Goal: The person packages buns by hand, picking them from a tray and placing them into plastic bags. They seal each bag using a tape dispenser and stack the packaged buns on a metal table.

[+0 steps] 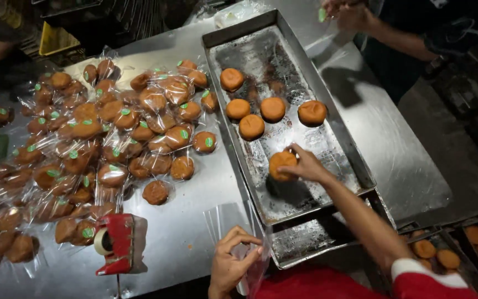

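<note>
My right hand reaches over the long metal baking tray and grips a round orange-brown bun just above the tray's floor. Several more unwrapped buns lie further up the same tray. My left hand is near the table's front edge, pinching a clear plastic bag between its fingers. To the left lies a big heap of wrapped buns, each in a clear bag with a small green sticker.
A red tape dispenser stands at the front left on the steel table. Another person's hands work at the top right. A second tray sits under the first, and more bun trays at the lower right.
</note>
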